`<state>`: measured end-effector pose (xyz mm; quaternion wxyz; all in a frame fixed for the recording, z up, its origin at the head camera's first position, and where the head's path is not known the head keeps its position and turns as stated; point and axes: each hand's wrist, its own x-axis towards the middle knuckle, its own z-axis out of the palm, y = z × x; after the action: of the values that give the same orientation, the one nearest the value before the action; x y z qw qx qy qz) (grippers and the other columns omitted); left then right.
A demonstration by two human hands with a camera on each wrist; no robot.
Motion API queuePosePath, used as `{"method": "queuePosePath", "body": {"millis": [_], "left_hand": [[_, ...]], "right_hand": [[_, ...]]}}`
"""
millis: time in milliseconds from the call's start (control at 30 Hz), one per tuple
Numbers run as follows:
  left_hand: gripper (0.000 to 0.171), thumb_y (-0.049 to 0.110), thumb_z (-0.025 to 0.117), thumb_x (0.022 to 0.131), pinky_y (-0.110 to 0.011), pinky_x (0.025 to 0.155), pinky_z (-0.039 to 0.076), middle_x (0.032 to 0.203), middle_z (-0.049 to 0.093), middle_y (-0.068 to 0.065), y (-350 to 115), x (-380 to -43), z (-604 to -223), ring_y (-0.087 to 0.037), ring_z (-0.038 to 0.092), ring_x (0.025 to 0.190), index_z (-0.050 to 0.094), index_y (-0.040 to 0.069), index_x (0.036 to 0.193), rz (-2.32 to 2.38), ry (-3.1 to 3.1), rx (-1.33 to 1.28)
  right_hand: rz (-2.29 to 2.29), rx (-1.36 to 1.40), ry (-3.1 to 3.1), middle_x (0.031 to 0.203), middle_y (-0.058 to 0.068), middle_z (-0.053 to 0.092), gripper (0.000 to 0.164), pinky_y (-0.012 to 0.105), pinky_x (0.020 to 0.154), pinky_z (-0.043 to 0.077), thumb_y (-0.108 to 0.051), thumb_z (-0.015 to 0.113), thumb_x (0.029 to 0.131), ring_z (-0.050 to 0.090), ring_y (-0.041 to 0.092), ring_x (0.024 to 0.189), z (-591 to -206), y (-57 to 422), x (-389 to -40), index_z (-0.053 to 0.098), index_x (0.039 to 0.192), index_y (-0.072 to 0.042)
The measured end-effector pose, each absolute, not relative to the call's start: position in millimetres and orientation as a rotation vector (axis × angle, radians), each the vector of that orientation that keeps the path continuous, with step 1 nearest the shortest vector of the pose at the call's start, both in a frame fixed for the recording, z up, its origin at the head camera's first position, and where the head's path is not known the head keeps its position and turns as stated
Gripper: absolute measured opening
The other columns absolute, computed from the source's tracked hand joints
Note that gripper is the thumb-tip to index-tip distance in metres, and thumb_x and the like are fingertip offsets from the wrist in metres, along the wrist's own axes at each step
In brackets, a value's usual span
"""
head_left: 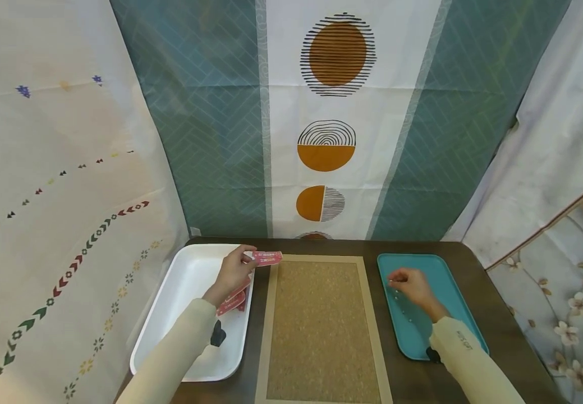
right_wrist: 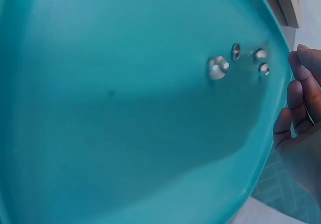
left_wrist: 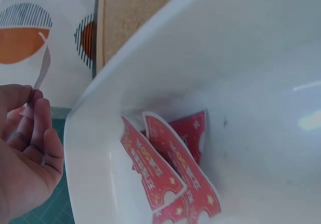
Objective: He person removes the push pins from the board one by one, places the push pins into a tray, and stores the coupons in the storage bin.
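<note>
My left hand (head_left: 235, 268) pinches one end of a red paper coupon (head_left: 268, 258) above the far right corner of the white tray. Edge-on in the left wrist view, that coupon (left_wrist: 44, 66) looks like a thin, bent strip. Below it several more red coupons (left_wrist: 165, 166) lie overlapping in the tray. Over the far left part of the teal tray, my right hand (head_left: 412, 287) has thumb and forefinger tips together. A tiny bright spot, seemingly a silver thumbtack, shows at those fingertips in the head view. Several silver thumbtacks (right_wrist: 218, 67) lie in the tray beside the right hand (right_wrist: 306, 98).
A cork board (head_left: 324, 331) with a light wooden frame lies on the dark table (head_left: 331, 247) between the white tray (head_left: 185, 314) and the teal tray (head_left: 453, 314). Patterned curtains (head_left: 210, 140) hang behind the table and at both sides.
</note>
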<state>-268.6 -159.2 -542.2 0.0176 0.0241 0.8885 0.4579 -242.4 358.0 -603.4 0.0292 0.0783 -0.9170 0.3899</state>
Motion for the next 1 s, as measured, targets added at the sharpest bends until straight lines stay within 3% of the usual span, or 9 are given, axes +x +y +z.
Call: {"method": "queuePosePath", "body": {"millis": [333,600,733,1000], "left_hand": [[0.037,0.018,0.067,0.103,-0.029,0.072,0.056,0.107,0.068,-0.014,-190,-260,-550,-0.027,0.066,0.089,0.059,0.011,0.139,1.427,2.756,-0.038],[0.038,0.018,0.068,0.102,-0.03,0.067,0.053,0.102,0.069,-0.015,-225,-252,-559,-0.025,0.066,0.084,0.058,0.006,0.137,1.33,2.77,-0.166],[0.041,0.019,0.068,0.102,-0.03,0.066,0.053,0.102,0.069,-0.015,-232,-250,-568,-0.029,0.068,0.086,0.057,0.004,0.138,1.301,2.733,-0.193],[0.039,0.018,0.071,0.099,-0.029,0.066,0.052,0.096,0.068,-0.013,-239,-247,-576,-0.022,0.064,0.079,0.058,0.003,0.132,1.193,2.698,-0.252]], "right_hand": [[1.126,0.225,-2.815,0.085,0.011,0.077,0.004,0.026,0.066,0.052,0.001,0.08,0.089,0.064,0.005,0.075,-613,376,-226,0.077,0.091,0.001],[1.086,0.129,-2.892,0.087,0.008,0.077,0.005,0.028,0.066,0.049,-0.006,0.081,0.09,0.063,0.013,0.078,-617,381,-217,0.078,0.093,-0.003],[1.095,0.131,-2.924,0.086,0.007,0.076,0.004,0.027,0.066,0.05,-0.005,0.082,0.089,0.062,0.011,0.077,-618,384,-213,0.079,0.092,-0.003],[1.166,0.17,-2.942,0.086,0.006,0.076,0.008,0.027,0.066,0.051,-0.007,0.083,0.088,0.064,0.009,0.076,-624,387,-211,0.08,0.095,-0.002]]}}
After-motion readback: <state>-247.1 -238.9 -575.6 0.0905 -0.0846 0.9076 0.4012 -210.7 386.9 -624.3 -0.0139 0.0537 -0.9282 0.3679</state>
